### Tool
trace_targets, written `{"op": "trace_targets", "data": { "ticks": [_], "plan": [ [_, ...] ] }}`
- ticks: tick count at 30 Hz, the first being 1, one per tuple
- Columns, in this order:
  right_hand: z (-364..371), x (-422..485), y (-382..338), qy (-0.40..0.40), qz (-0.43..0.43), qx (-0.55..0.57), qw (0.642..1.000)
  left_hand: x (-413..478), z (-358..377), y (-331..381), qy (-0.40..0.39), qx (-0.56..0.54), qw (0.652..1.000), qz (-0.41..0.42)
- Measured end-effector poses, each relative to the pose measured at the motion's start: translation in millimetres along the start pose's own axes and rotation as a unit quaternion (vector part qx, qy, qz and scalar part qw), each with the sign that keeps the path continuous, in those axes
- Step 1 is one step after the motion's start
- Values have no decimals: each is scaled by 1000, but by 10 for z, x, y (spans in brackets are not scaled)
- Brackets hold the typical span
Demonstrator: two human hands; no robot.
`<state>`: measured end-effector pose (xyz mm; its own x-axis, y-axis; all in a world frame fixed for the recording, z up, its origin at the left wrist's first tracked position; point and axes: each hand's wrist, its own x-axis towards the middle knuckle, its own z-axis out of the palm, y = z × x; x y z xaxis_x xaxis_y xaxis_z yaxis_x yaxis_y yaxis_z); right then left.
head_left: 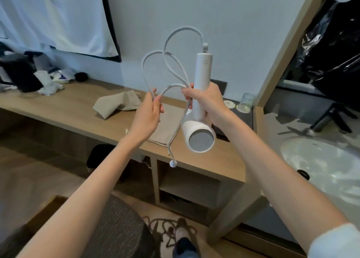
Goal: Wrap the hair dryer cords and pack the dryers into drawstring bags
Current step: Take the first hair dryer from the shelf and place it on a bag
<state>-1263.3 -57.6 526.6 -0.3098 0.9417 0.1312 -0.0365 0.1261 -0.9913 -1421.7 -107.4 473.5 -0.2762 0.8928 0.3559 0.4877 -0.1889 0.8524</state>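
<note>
Held hair dryer [200, 135] by handle in my right grip [206, 103], above table [68, 109], handle up so cord [175, 66] could loop. Left grip [148, 113] pinched cord loop. Plug [173, 163] dangled. Drawstring bag [165, 125] flat beneath, ready.

No word, number or brand name can be read. A small, pale, squarish mark [205, 62] is seen on the handle of the white hair dryer [202, 76], near the upper end from which the cord [187, 27] is led out. It is too small and blurred to be made out as a letter or logo.
</note>
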Motion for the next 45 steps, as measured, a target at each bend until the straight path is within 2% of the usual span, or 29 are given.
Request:
{"op": "trace_targets", "data": {
  "ticks": [5,9,12,19,27,31,36,40,45],
  "plan": [
    [74,806,203,4,-9,14,1000,743,74,-350,26,-21,999,-14],
    [102,1509,487,-12,17,28,999,1326,178,-736,47,-23,998,-22],
    [116,2007,722,-18,38,-2,999,1693,272,-1081,47,4,998,-40],
    [166,2877,1443,-48,95,-54,993,2189,542,-1841,24,16,989,-143],
    [377,3350,2408,-96,122,-185,970,2192,800,-2615,-2,8,966,-260],
    [470,3491,2850,-113,132,-328,929,2239,968,-2825,-5,10,950,-313],
    [580,3600,3136,-152,108,-438,879,2238,1122,-3110,-47,41,917,-394],
    [676,3659,3290,-199,95,-481,849,2071,1202,-3318,-88,64,904,-413],
    [739,3650,3403,-232,110,-505,824,1951,1203,-3381,-89,119,910,-386]
  ]
}}
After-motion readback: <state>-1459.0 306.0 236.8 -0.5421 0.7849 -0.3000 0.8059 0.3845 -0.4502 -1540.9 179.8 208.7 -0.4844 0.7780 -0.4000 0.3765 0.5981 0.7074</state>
